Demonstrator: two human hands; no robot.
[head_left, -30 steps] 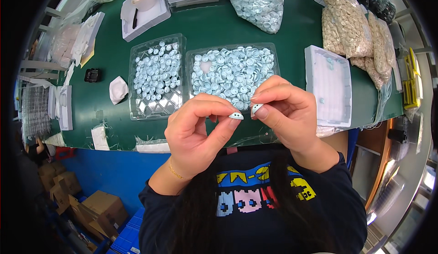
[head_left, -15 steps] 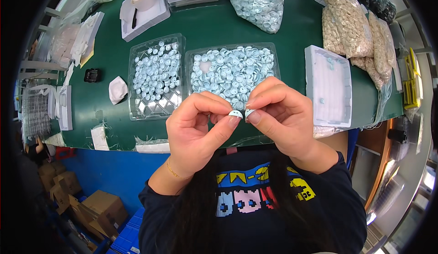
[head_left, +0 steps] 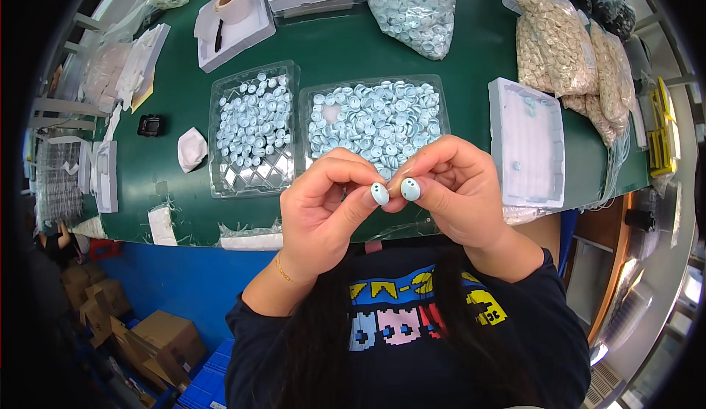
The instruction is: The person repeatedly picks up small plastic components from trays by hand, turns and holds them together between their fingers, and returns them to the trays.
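My left hand (head_left: 316, 207) pinches a small light-blue round plastic piece (head_left: 379, 194) with two dark dots between thumb and forefinger. A similar light-blue piece (head_left: 410, 190), also with dark dots, is in the thumb-and-finger pinch of my right hand (head_left: 465, 196). Both pieces are held close together, apart from each other, with their dotted faces turned up. Just beyond my hands lies a clear tray (head_left: 304, 115) heaped with light-blue cup-shaped pieces (head_left: 375, 119). Left of it, a second clear tray (head_left: 246, 183) carries a looser heap of such pieces (head_left: 254, 119).
A white tray (head_left: 527, 188) with a few blue pieces stands at right. Behind it are bags of beige pieces (head_left: 555, 49). A bag of blue pieces (head_left: 418, 12) sits at the back. A tape roll (head_left: 234, 5), small black box (head_left: 151, 124) and white crumpled item (head_left: 192, 149) are leftward.
Both hands have come slightly lower and closer together. The two pieces have turned, so their dotted faces now show more fully.
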